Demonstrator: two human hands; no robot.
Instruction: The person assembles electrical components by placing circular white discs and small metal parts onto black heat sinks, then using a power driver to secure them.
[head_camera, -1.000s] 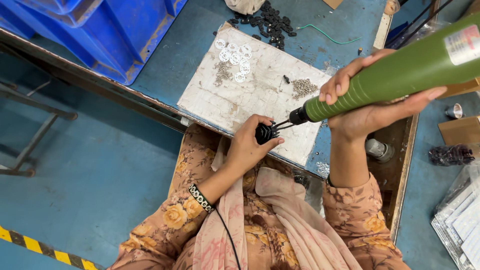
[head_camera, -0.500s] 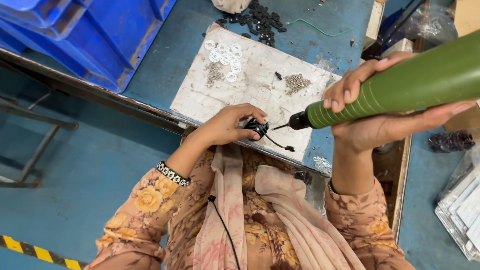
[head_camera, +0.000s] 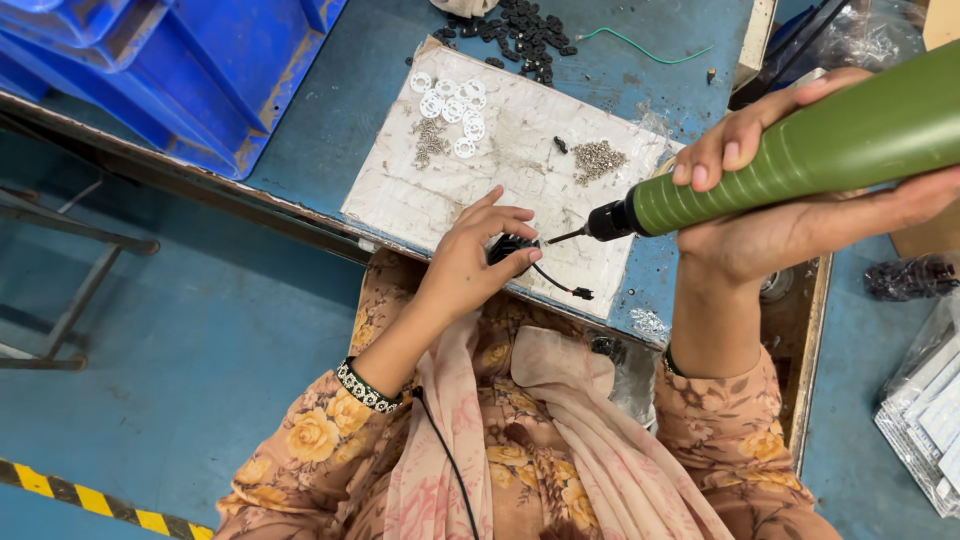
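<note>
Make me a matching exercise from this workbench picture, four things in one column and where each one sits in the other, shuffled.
Things:
1. green electric screwdriver
2. small black part
3. white rings
4. pile of screws

Places:
A. far left of the white board
B. in the right hand
C. right side of the white board
D. under the left hand fingers

Pairs: 1-B, 2-D, 3-A, 4-C

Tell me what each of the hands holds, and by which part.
Left hand: small black part, gripped around its body. Right hand: green electric screwdriver, wrapped around its barrel.
</note>
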